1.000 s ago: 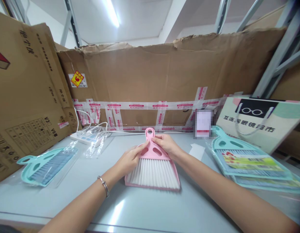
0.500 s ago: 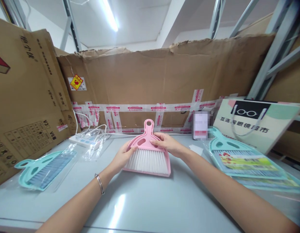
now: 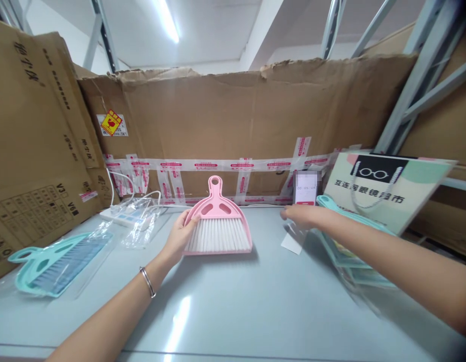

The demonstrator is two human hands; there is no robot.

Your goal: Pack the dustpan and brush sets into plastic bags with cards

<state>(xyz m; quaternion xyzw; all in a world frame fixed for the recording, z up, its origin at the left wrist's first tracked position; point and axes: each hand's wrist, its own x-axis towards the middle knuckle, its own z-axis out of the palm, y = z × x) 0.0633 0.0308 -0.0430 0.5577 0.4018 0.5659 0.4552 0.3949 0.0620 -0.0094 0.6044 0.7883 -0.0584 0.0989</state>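
Observation:
A pink dustpan (image 3: pixel 248 236) with a white-bristled brush (image 3: pixel 219 235) nested in it is held upright, handle up, at the middle of the table. My left hand (image 3: pixel 182 232) grips its left edge, thumb on the front. My right hand (image 3: pixel 298 216) is away from it, in front of the phone (image 3: pixel 305 187) and over a small white card (image 3: pixel 293 242); its fingers are partly hidden and blurred. Under my right forearm lie turquoise dustpan sets (image 3: pixel 336 254) in clear bags, partly covered by the arm.
Another bagged turquoise set (image 3: pixel 55 266) lies at the left. A power strip (image 3: pixel 123 215) and crumpled plastic (image 3: pixel 142 229) are at the back left. Cardboard (image 3: pixel 202 120) walls the back. A paper bag (image 3: pixel 387 191) stands at the right.
My right hand has let go of the pink dustpan and moved right, towards the phone and card. The dustpan, still in my left hand, sits slightly further left and higher in view.

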